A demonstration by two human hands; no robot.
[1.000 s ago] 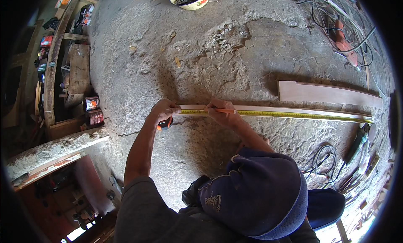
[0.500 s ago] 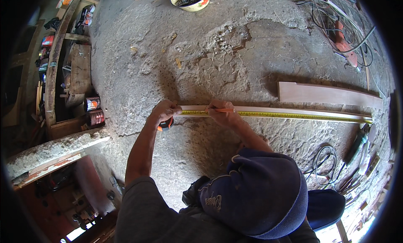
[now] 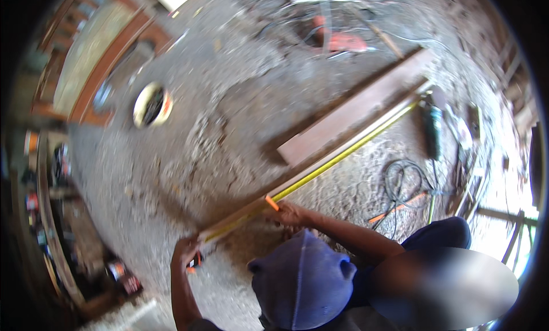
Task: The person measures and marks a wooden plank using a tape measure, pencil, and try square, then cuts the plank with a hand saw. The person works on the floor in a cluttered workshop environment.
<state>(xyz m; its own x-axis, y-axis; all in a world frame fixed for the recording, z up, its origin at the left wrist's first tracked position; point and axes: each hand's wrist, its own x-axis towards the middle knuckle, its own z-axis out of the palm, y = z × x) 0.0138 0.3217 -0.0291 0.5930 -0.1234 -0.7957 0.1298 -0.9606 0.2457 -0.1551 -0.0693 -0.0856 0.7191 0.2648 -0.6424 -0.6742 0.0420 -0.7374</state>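
A long narrow wooden strip (image 3: 350, 137) lies diagonally on the rough floor, with a yellow tape (image 3: 323, 167) stretched along it. My left hand (image 3: 187, 248) is closed on the orange-and-black tape measure case (image 3: 196, 262) at the strip's lower left end. My right hand (image 3: 291, 215) grips an orange pencil (image 3: 272, 203) over the tape. Just beyond the strip lies a wider pinkish board (image 3: 357, 108). A blue cloth cap (image 3: 302, 276), seen from above, fills the lower middle. The picture is smeared by motion, so small marks cannot be made out.
A green power tool (image 3: 433, 133) and coiled cables (image 3: 394, 179) lie at the right. A red tool (image 3: 344, 42) rests among cords behind. A tub of dark bits (image 3: 152, 105) stands near wooden furniture (image 3: 100, 56) at upper left. A timber frame (image 3: 51, 234) with cans runs down the left.
The view has swung and blurred: the strip now runs diagonally, and wooden furniture shows at upper left. My hands sit lower in the picture, still holding the tape case and pencil.
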